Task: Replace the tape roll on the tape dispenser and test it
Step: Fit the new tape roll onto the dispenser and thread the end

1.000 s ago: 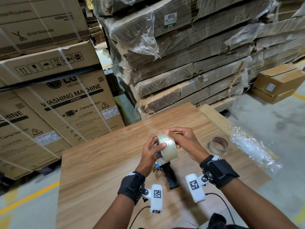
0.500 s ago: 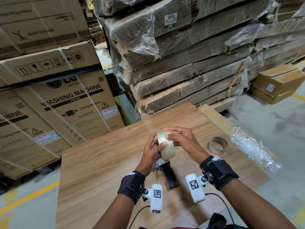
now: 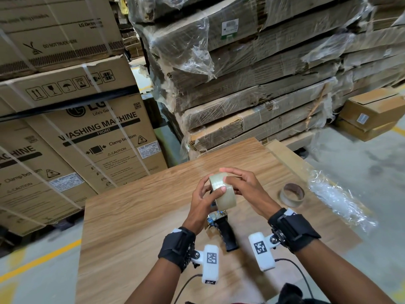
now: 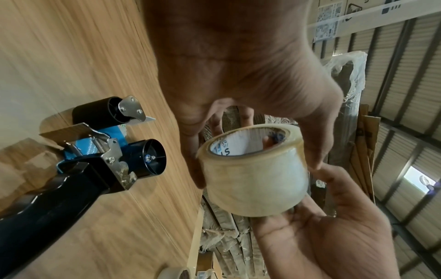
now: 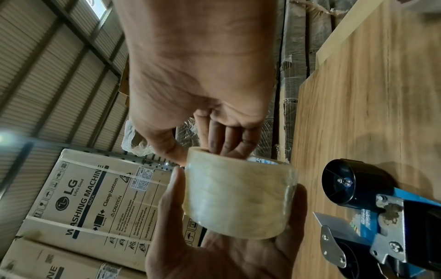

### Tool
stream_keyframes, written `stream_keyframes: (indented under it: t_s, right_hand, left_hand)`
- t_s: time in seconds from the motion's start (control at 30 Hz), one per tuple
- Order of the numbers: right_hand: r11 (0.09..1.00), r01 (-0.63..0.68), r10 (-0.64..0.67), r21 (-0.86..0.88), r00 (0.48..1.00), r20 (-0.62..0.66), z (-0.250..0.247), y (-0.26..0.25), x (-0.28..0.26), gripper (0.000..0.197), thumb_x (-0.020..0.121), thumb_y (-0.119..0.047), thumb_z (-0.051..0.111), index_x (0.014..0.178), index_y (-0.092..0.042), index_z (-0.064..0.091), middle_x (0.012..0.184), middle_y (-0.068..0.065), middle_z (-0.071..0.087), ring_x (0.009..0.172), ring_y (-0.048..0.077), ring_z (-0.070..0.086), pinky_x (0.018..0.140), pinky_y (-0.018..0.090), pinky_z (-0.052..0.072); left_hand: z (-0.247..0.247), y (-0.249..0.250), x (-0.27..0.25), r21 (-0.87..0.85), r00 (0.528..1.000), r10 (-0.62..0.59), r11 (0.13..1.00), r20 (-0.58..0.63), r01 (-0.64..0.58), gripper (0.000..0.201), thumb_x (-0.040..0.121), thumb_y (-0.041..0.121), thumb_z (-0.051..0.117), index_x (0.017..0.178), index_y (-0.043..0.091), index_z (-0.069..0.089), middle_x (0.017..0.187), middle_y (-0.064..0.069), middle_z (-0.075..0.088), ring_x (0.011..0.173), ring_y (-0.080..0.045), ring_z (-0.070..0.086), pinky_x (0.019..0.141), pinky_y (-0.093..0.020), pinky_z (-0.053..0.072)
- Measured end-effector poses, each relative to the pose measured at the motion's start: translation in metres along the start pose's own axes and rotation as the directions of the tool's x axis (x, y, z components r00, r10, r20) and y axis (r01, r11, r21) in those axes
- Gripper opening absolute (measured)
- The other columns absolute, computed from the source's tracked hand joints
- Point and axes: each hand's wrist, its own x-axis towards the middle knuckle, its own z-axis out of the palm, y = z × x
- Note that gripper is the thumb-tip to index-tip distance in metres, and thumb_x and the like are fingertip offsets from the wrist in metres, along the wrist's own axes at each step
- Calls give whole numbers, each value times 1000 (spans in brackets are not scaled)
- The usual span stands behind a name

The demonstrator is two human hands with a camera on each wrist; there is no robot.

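Observation:
Both hands hold a clear tape roll (image 3: 223, 191) (image 4: 254, 179) (image 5: 238, 200) above the wooden table (image 3: 135, 216). My left hand (image 3: 202, 195) (image 5: 214, 253) cups it from the left with the thumb across its outer face. My right hand (image 3: 242, 186) (image 4: 329, 232) grips the other side, with fingers (image 5: 229, 145) reaching into the core. The tape dispenser (image 3: 221, 226) (image 4: 107, 152) (image 5: 381, 217) lies on the table just below the roll, with a blue frame and a black handle. Its black hub (image 4: 152, 158) is bare.
An empty cardboard tape core (image 3: 292, 194) lies on the table to the right, beside crumpled clear plastic wrap (image 3: 337, 200). Strapped washing-machine cartons (image 3: 87, 139) stand to the left. Wrapped flat cardboard stacks (image 3: 252, 84) rise behind the table's far edge.
The hands have turned the roll a little between them and raised it slightly. My left thumb has slid across its face. The dispenser has not moved.

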Motion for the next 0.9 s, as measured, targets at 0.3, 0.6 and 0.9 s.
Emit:
stream_keyframes:
  t_s: [0.3, 0.6, 0.9]
  right_hand:
    - [1000, 6, -6, 11, 1000, -10, -2, 0, -4, 38, 90, -1, 71, 124, -18, 73, 72, -2, 73, 66, 7, 66, 66, 18, 54]
    - [995, 26, -3, 100, 976, -219, -2, 7, 3, 15, 92, -4, 68, 97, -8, 82, 85, 5, 80, 72, 18, 71, 59, 24, 56]
    - [995, 13, -4, 95, 996, -94, -8, 9, -1, 20, 98, -13, 66, 110, -18, 81, 104, 9, 79, 87, 18, 71, 72, 27, 59]
  left_hand:
    - [3, -4, 3, -21, 990, -133, 991, -40, 132, 85, 82, 52, 78, 147, 15, 40, 134, -14, 64, 117, -40, 66, 87, -73, 52]
    - [-2, 2, -3, 51, 984, 30, 998, 176, -39, 66, 80, 5, 72, 137, 31, 54, 126, -7, 62, 111, -34, 62, 89, -72, 48]
    - [3, -1, -1, 40, 998, -8, 999, 67, 5, 53, 84, 25, 74, 133, 35, 58, 125, -17, 65, 116, -42, 63, 86, -73, 51]
